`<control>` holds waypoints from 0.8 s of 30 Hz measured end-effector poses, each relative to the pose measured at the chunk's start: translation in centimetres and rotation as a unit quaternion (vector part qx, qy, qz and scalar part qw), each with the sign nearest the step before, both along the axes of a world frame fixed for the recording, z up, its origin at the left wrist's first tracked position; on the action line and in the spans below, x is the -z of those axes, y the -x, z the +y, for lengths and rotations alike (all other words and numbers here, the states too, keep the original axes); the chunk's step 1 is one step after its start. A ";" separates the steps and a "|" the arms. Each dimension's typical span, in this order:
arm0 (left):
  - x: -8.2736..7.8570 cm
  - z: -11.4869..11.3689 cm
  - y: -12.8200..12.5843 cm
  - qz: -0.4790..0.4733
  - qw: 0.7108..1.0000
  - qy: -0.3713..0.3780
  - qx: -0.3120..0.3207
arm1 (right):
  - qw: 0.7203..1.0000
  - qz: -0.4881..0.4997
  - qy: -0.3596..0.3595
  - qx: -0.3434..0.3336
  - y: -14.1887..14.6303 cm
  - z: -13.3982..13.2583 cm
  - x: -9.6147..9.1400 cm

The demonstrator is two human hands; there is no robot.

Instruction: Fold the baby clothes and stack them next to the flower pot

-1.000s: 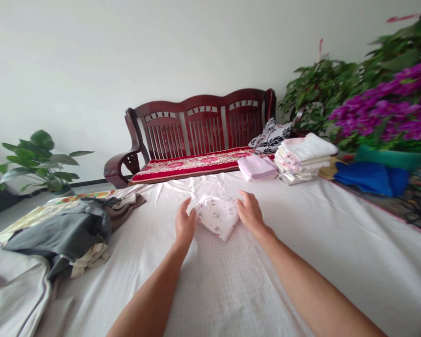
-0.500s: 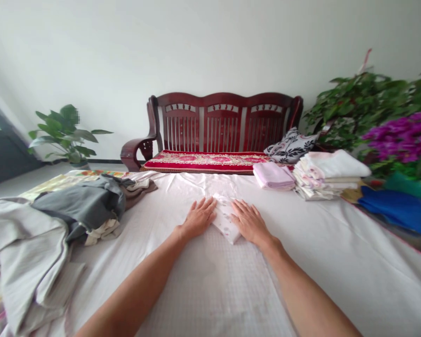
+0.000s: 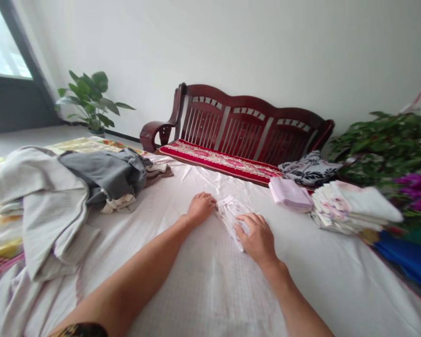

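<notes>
A small folded white cloth with a pink print (image 3: 231, 213) lies in the middle of the white sheet (image 3: 203, 290). My left hand (image 3: 200, 207) has its fingers curled on the cloth's left edge. On the cloth's near right part, my right hand (image 3: 257, 238) grips it with bent fingers. Both forearms stretch across the sheet toward it.
A pile of grey and beige unfolded clothes (image 3: 66, 187) lies at the left. Folded pink cloth (image 3: 289, 194) and a stack of folded cloths (image 3: 351, 210) sit at the right, with blue fabric (image 3: 407, 255) beyond. A red wooden bench (image 3: 245, 135) and potted plants (image 3: 89, 98) stand behind.
The hands went from flat on the cloth to curled, gripping its edges. The camera view swung to the left, showing more of the clothes pile and a window.
</notes>
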State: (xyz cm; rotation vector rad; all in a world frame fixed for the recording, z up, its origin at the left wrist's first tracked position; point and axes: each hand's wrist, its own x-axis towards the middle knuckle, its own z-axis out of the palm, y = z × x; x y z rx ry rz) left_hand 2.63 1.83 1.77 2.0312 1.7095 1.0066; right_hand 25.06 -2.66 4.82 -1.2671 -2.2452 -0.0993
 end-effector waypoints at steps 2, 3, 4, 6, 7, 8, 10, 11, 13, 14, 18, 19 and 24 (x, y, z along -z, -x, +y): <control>-0.2 -0.1 -0.1 0.004 1.000 0.001 0.001 | 0.999 -0.029 0.013 0.016 1.4 -0.9 -0.4; -0.3 -0.2 -0.1 0.002 1.000 0.002 -0.001 | 0.998 -0.042 0.020 0.030 1.9 -1.1 -0.5; -0.4 -0.2 -0.1 -0.002 1.000 0.002 -0.002 | 0.997 -0.055 0.027 0.044 2.3 -1.3 -0.4; -0.4 -0.2 0.0 -0.006 1.000 0.003 -0.001 | 0.994 -0.076 0.040 0.063 2.6 -1.2 -0.3; -0.3 -0.2 0.0 -0.006 1.000 0.002 0.002 | 0.993 -0.083 0.046 0.068 2.6 -1.1 -0.1; -0.3 -0.2 0.0 -0.004 1.000 0.000 0.005 | 0.992 -0.087 0.051 0.070 2.6 -1.0 0.0; -0.1 0.0 0.1 0.003 1.000 -0.005 0.014 | 0.992 -0.084 0.055 0.071 2.3 -0.7 0.1; 0.0 0.1 0.1 0.007 1.000 -0.009 0.018 | 0.993 -0.077 0.057 0.070 2.2 -0.6 0.2; 0.2 0.2 0.1 0.015 0.999 -0.015 0.025 | 0.994 -0.059 0.065 0.070 2.0 -0.5 0.1; 0.3 0.3 0.1 0.017 0.999 -0.015 0.028 | 0.994 -0.049 0.072 0.073 2.0 -0.4 0.0; 0.3 0.5 0.2 0.012 0.999 -0.004 0.037 | 0.990 -0.020 0.104 0.091 1.9 -0.4 -0.4; 0.2 0.5 0.2 0.007 0.999 -0.002 0.041 | 0.989 -0.017 0.109 0.094 1.9 -0.3 -0.4; 0.0 0.4 0.3 -0.046 0.996 -0.016 0.075 | 0.989 -0.003 0.113 0.098 1.7 -0.2 -0.4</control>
